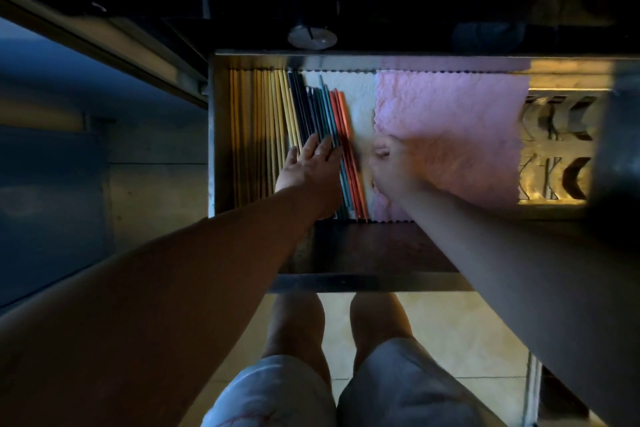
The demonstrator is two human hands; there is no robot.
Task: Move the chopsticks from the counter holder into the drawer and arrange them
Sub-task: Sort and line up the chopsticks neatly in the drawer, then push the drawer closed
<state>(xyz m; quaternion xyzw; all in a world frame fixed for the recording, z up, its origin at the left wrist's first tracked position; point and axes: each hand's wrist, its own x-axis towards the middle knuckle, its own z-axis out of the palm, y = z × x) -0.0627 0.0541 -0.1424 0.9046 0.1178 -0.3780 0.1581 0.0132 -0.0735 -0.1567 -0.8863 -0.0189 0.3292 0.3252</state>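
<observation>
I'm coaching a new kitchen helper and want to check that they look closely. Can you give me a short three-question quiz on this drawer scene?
1. Fill in: the yellow chopsticks lie at the ____ side of the drawer.
2. True or false: the left hand rests with straight fingers on the dark chopsticks.
3. Which lie nearest the pink cloth? A yellow chopsticks, B orange chopsticks, C dark chopsticks.
Key: 1 left; 2 true; 3 B.
</observation>
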